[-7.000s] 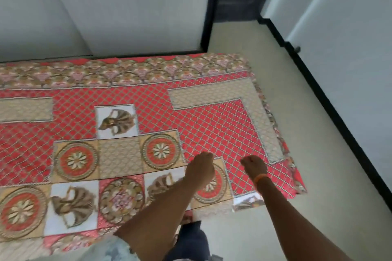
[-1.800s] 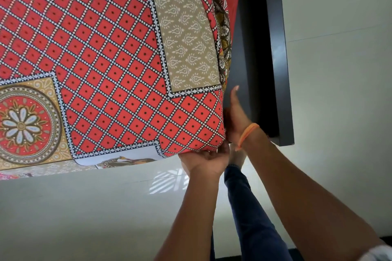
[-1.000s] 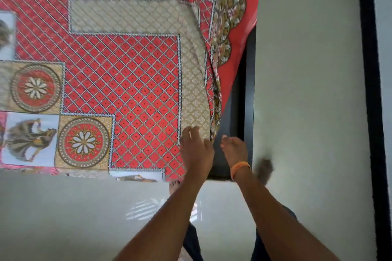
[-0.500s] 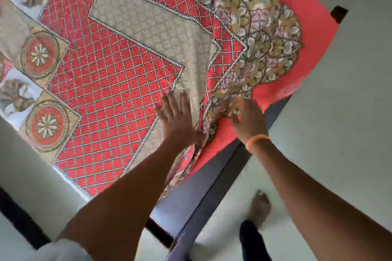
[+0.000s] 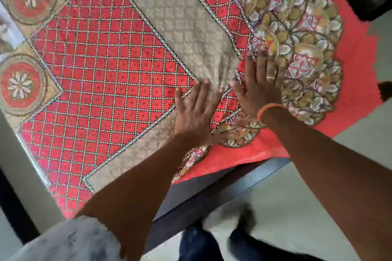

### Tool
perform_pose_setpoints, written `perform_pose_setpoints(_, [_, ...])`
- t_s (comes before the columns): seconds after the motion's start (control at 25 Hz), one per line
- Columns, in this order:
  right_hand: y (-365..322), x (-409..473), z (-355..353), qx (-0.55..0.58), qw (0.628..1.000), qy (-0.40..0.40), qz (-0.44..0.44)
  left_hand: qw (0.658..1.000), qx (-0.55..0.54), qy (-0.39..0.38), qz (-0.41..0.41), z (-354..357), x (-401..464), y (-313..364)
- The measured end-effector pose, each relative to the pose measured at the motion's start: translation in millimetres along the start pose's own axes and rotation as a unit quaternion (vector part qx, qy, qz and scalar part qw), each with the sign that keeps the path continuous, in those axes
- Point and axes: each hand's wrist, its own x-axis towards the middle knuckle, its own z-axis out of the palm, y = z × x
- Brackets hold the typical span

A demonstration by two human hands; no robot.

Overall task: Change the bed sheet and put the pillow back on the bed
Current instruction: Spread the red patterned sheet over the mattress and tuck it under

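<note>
Bare forearms. Thin orange band (image 5: 269, 108) round the right wrist, slim gold ring (image 5: 270, 77) on a right-hand finger. Short pale grey speckled sleeve (image 5: 70, 239) on the left arm. Dark blue trouser legs (image 5: 198, 243) below.

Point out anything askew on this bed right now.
The bed sheet bunches at the corner: its floral border is folded onto the top, plain red underside showing, dark bed frame exposed. The left hand and right hand press there flat.
</note>
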Motion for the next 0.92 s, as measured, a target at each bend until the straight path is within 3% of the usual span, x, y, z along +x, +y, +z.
perform_pose_setpoints(0.2, [2.3,15.3,-1.2,0.033,0.994,-0.107,-0.001,1.000,-0.001,-0.009,-0.023,-1.5,5.4,2.6])
perform_pose_setpoints(0.52, [1.3,13.7,-6.4,0.094,0.991,-0.088,-0.033,0.989,0.061,-0.109,-0.080,-8.8,14.6,17.1])
perform_pose_setpoints(0.6, [2.6,12.4,-3.0,0.106,0.991,-0.072,-0.045,0.988,0.076,-0.098,-0.087,-7.7,15.8,22.9])
perform_pose_setpoints(0.8, [3.9,16.6,12.1,0.113,0.990,-0.019,-0.077,0.989,0.125,0.008,-0.077,17.2,13.3,20.4])
perform_pose_setpoints(0.92, [9.3,10.4,10.4,0.113,0.989,0.010,-0.099,0.985,0.144,0.023,-0.095,21.4,2.1,26.2])
